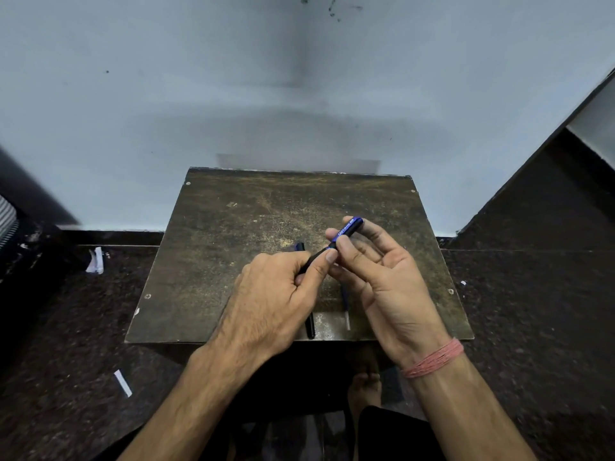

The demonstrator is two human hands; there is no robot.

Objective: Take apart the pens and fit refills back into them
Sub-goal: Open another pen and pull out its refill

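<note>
We see both forearms reaching in from the bottom edge and meeting above the near half of a small worn wooden table [233, 227]. The left hand [273, 301] is turned knuckles-up, its fingers curled shut around the dark lower part of a blue pen [346, 231], thumb pressed along the barrel. The right hand [382, 277] faces palm-up and half open; its thumb and forefinger pinch the pen's blue upper section, which bears white lettering, while the other fingers stay loosely spread. The pen slants up to the right, held clear of the tabletop between the two hands. A pink thread band [432, 359] wraps the right wrist. On the table below the hands lie a black pen part [310, 327] and a thin piece [346, 311] with a pale tip, possibly a refill, near each other but apart. Another dark blue piece [300, 246] shows just beyond the left knuckles
</note>
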